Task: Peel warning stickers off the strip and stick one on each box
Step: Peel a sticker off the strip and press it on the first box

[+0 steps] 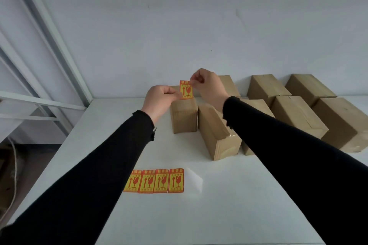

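Sticker [186,89] upright, long axis vertical, pinched by both hands.

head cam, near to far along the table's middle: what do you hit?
sticker strip → bare backing → left-hand box → peeled sticker pinched between left hand and right hand → wall
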`<act>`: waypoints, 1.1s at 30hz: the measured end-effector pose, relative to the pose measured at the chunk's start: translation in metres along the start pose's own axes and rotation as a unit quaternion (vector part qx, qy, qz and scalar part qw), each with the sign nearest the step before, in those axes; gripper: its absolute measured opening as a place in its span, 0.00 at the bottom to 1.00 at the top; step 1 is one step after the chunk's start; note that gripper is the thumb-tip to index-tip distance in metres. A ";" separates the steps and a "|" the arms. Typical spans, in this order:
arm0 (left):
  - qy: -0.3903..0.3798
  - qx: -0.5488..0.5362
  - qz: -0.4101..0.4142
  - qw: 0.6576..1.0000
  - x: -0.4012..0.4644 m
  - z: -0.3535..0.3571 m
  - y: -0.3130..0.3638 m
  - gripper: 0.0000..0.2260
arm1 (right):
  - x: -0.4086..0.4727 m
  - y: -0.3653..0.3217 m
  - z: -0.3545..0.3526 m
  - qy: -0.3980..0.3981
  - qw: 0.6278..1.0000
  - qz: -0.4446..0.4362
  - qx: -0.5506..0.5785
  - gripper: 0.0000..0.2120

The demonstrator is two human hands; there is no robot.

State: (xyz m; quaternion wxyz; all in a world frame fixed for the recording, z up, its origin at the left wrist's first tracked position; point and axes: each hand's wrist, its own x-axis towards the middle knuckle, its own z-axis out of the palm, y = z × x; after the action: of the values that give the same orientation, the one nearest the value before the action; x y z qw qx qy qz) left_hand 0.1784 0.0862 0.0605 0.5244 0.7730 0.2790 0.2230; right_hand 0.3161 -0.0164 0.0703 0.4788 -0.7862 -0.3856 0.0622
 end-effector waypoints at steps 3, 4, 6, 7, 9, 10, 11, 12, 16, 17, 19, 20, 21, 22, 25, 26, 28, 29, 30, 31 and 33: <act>0.010 0.022 -0.033 0.999 0.027 0.001 -0.011 0.05 | 0.028 0.011 0.015 -0.025 0.999 0.026 -0.032 0.03; 0.012 0.031 -0.042 0.999 0.033 0.002 -0.016 0.06 | 0.034 0.015 0.020 -0.034 0.998 0.035 -0.044 0.03; 0.014 0.044 -0.053 0.998 0.043 0.005 -0.025 0.07 | 0.040 0.022 0.027 -0.047 0.996 0.043 -0.067 0.03; 0.013 0.051 -0.055 0.997 0.046 0.007 -0.028 0.07 | 0.042 0.025 0.029 -0.050 0.995 0.042 -0.077 0.03; 0.012 0.063 -0.056 0.996 0.050 0.011 -0.032 0.07 | 0.044 0.030 0.032 -0.050 0.994 0.039 -0.090 0.03; 0.013 0.071 -0.055 0.996 0.052 0.012 -0.033 0.08 | 0.045 0.031 0.033 -0.050 0.994 0.037 -0.092 0.03; 0.015 0.079 -0.052 0.995 0.053 0.013 -0.034 0.09 | 0.046 0.032 0.034 -0.051 0.993 0.035 -0.096 0.03; 0.016 0.089 -0.048 0.995 0.054 0.014 -0.035 0.09 | 0.047 0.033 0.034 -0.053 0.993 0.034 -0.101 0.03; 0.018 0.126 -0.018 0.992 0.054 0.015 -0.035 0.07 | 0.048 0.038 0.039 -0.049 0.992 0.032 -0.115 0.03; 0.018 0.136 -0.010 0.990 0.054 0.015 -0.035 0.08 | 0.048 0.039 0.040 -0.046 0.992 0.032 -0.115 0.03; 0.018 0.161 0.002 0.987 0.054 0.016 -0.034 0.08 | 0.048 0.040 0.041 -0.040 0.992 0.032 -0.116 0.03; 0.018 0.173 0.007 0.985 0.054 0.016 -0.034 0.08 | 0.048 0.040 0.042 -0.040 0.992 0.030 -0.118 0.03; 0.019 0.183 0.010 0.983 0.054 0.016 -0.034 0.07 | 0.048 0.040 0.043 -0.040 0.992 0.028 -0.121 0.03; 0.020 0.191 0.013 0.981 0.054 0.015 -0.035 0.07 | 0.048 0.040 0.043 -0.040 0.991 0.027 -0.123 0.03; 0.023 0.206 0.019 0.978 0.054 0.015 -0.038 0.07 | 0.048 0.040 0.046 -0.033 0.990 0.022 -0.136 0.02; 0.024 0.210 0.020 0.977 0.054 0.014 -0.039 0.08 | 0.048 0.040 0.046 -0.031 0.989 0.022 -0.142 0.02; 0.025 0.208 0.020 0.978 0.053 0.014 -0.041 0.10 | 0.048 0.040 0.048 -0.026 0.988 0.023 -0.148 0.02; 0.027 0.204 0.021 0.978 0.052 0.014 -0.042 0.10 | 0.048 0.040 0.048 -0.025 0.988 0.024 -0.149 0.02; 0.030 0.199 0.025 0.979 0.051 0.014 -0.043 0.11 | 0.048 0.040 0.049 -0.023 0.988 0.025 -0.150 0.02; 0.034 0.195 0.030 0.980 0.050 0.014 -0.043 0.11 | 0.048 0.040 0.049 -0.022 0.988 0.026 -0.152 0.02; 0.044 0.187 0.042 0.981 0.049 0.014 -0.044 0.10 | 0.049 0.039 0.049 -0.020 0.987 0.030 -0.156 0.02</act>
State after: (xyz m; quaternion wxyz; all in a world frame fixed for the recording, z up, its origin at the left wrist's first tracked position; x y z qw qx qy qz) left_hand 0.2150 0.1225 0.0167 0.3484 0.8577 0.3057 0.2224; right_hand 0.3485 0.0410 0.0260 0.3403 -0.8612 -0.3762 0.0311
